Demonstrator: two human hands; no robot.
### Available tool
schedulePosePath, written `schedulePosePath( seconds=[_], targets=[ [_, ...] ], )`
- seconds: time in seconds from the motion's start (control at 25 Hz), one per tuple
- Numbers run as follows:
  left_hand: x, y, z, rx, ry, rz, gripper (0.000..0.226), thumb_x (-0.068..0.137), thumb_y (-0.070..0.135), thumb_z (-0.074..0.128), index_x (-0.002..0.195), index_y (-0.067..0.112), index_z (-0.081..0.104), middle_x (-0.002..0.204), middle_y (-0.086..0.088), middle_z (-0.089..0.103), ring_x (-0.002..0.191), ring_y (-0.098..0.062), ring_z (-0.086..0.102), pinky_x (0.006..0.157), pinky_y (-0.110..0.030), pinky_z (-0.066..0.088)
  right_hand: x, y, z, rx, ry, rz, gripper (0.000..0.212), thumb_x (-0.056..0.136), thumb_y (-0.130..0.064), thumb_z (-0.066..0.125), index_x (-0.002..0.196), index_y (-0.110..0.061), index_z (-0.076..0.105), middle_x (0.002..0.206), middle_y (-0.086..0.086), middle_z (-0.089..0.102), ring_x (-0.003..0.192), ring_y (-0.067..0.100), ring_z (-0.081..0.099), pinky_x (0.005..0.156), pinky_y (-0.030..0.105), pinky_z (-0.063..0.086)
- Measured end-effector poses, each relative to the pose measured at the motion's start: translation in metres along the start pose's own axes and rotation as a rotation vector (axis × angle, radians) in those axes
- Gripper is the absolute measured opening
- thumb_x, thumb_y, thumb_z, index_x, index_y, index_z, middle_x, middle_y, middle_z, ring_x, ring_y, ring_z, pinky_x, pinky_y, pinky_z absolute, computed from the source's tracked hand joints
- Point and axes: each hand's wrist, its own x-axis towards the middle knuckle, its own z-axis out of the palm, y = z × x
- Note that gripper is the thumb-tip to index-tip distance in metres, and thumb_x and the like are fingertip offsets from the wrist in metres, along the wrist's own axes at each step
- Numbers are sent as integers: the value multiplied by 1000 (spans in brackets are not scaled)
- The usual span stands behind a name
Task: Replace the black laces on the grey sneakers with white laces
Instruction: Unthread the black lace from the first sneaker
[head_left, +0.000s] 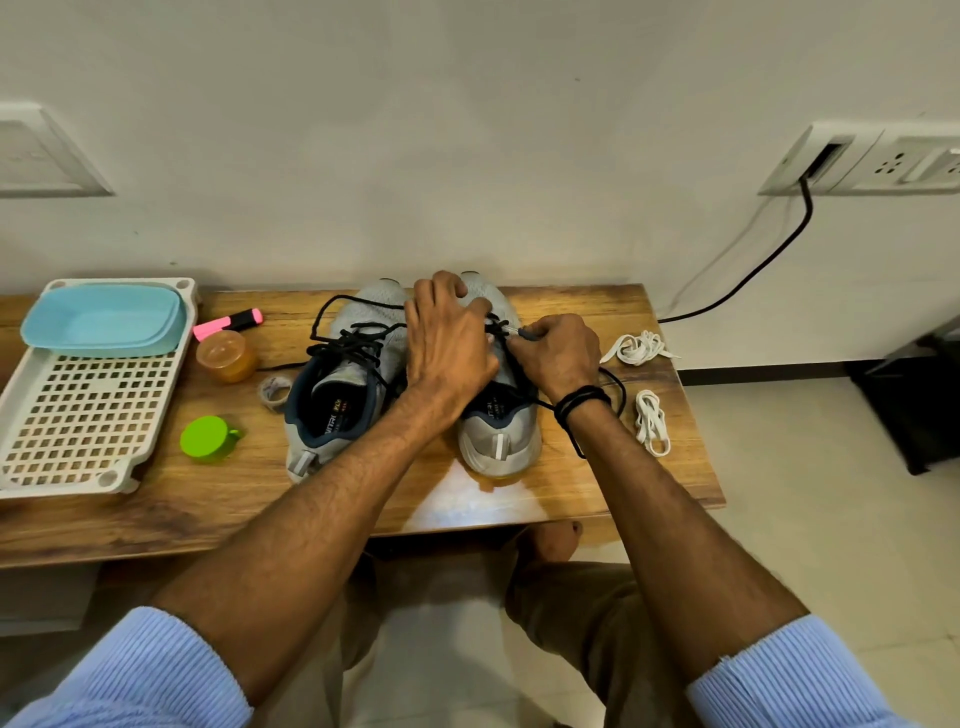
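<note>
Both hands are on the right sneaker, which stands mid-table with its toe to the back edge, beside the left sneaker. The left hand lies over the forefoot with its fingers spread and draped toward the toe, pressing the shoe down. The right hand pinches the black lace near its tip, thumb against forefinger, close to the lower crossings. The slack loops out across the table past the wrist.

This looks like early unlacing. The left lace is loosened but threaded, and the white laces wait in two bundles by the right edge.

To do this step cleanly:
- Take one crossing at a time and draw the tip straight out through its eyelet, not sideways, so the tip doesn't catch.
- Keep the left palm's weight on the shoe so it doesn't skid toward the pull.
- Move the left fingers clear of whichever crossing comes next.
- Mind the trailing loop, which lies close to the dark bands on the right wrist and could snag there.
- Once the black lace is free, lay it well away from the white bundles so nothing tangles.
</note>
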Motion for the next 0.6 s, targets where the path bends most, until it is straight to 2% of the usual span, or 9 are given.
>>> schedulePosePath(
  seconds=[0.12, 0.32, 0.44, 0.52, 0.6],
  targets=[
    [-1, 5, 5, 9, 12, 77, 26, 83, 21, 72, 108, 16, 74, 122, -9, 52, 114, -29, 44, 95, -39, 36, -1, -2, 3, -19, 66, -20, 22, 78, -27, 74, 85, -5, 74, 86, 13, 73, 85, 31, 66, 73, 39, 54],
    [0, 9, 7, 20, -35, 120, 20, 94, 21, 58, 109, 17, 69, 106, -5, 67, 110, -27, 50, 90, -39, 32, -3, 0, 7, 1, 81, -72, 16, 80, -22, 71, 83, -7, 74, 84, 12, 73, 83, 31, 66, 72, 39, 53],
    [0, 10, 8, 32, -51, 98, 19, 93, 22, 58, 109, 17, 67, 99, -7, 69, 111, -29, 50, 91, -39, 31, -4, 0, 10, -40, 63, -119, 18, 82, -20, 68, 75, -4, 69, 71, 10, 66, 74, 31, 60, 60, 34, 41],
    [1, 11, 9, 32, -76, 77, 21, 91, 24, 60, 110, 17, 68, 101, -7, 69, 115, -29, 49, 94, -40, 29, -5, 1, 11, -51, 52, -124, 24, 82, -18, 66, 65, -4, 59, 56, 4, 50, 64, 30, 51, 56, 30, 28],
    [3, 11, 9, 18, -107, 56, 23, 89, 24, 60, 109, 18, 69, 103, -7, 69, 118, -29, 47, 97, -40, 28, -5, 1, 11, -59, 48, -130, 34, 82, -17, 66, 56, -9, 45, 50, 0, 37, 58, 28, 41, 55, 30, 23]
  ],
)
